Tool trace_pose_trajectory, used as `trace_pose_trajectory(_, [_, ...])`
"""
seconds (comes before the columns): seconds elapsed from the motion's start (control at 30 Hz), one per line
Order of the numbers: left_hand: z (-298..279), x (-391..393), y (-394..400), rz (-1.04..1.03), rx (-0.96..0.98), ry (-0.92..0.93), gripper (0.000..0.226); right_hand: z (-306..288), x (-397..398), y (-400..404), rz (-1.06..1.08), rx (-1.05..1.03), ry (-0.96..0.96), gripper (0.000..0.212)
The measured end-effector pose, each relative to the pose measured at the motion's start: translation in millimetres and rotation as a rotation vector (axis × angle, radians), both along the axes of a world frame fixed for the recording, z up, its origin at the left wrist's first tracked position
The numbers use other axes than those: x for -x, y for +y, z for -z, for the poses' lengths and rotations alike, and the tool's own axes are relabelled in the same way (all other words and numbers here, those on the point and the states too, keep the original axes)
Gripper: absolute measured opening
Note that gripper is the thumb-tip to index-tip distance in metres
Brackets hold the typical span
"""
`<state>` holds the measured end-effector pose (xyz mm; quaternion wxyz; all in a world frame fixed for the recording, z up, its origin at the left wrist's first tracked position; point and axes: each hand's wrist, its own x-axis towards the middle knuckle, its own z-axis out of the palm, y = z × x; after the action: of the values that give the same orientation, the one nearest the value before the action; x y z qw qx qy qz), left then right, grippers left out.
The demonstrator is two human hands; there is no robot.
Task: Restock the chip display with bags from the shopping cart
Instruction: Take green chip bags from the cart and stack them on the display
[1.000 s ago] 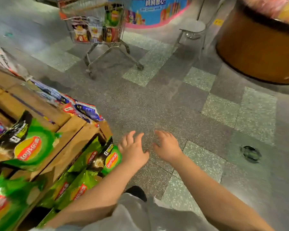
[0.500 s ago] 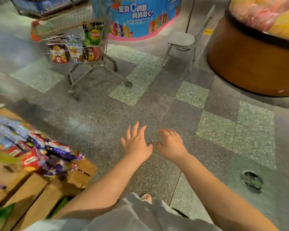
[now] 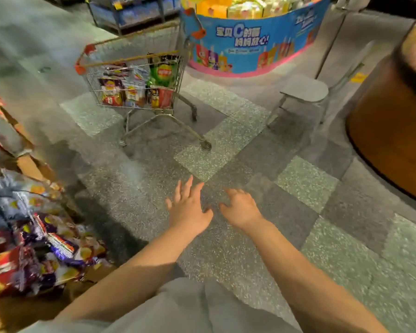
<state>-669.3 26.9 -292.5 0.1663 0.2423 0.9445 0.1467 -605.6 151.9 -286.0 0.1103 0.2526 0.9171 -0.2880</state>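
Note:
A wire shopping cart [image 3: 139,104] with red corner caps stands on the floor ahead and a little left. It holds several chip bags, among them a green bag [image 3: 163,72] and red bags [image 3: 111,92]. The wooden chip display [image 3: 31,168] runs along the left edge, with purple and red bags [image 3: 58,246] piled on it. My left hand [image 3: 190,210] is stretched out in front of me with fingers spread and nothing in it. My right hand [image 3: 241,207] hovers beside it, fingers loosely bent, holding nothing. Both hands are well short of the cart.
A blue round promotional display [image 3: 250,51] stands behind the cart. A grey metal chair [image 3: 305,90] sits to its right. A big brown round bin [image 3: 394,131] fills the right side. Tiled floor [image 3: 226,145] lies between me and the cart.
The view has swung away from the chip display toward the cart, which now looks closer and more central. The green bags at lower left have left the view. Both hands stay empty.

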Motion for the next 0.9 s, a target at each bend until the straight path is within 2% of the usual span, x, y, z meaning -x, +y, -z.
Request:
trace_pose_trajectory(0.1, [-7, 43, 13, -0.131, -0.029, 0.011, 0.069, -1, 60, 22, -0.106, 0.024, 0.012, 0.054])
trace_pose_trajectory(0.27, [9, 113, 3, -0.383, -0.022, -0.002, 0.066, 19, 158, 12, -0.293, 0.09, -0.018, 0.055])
trace_pose_trajectory(0.43, [18, 231, -5, -0.54, 0.013, -0.029, 0.065, 30, 281, 7, -0.388, 0.09, -0.041, 0.057])
trace_pose_trajectory(0.63, [3, 376, 16, -0.474, -0.008, -0.003, 0.069, 9, 418, 28, -0.328, 0.128, 0.013, 0.06])
trace_pose_trajectory(0.9, [8, 537, 101, -0.368, -0.062, 0.015, 0.072, 3, 575, 111, -0.277, 0.087, 0.061, 0.063])
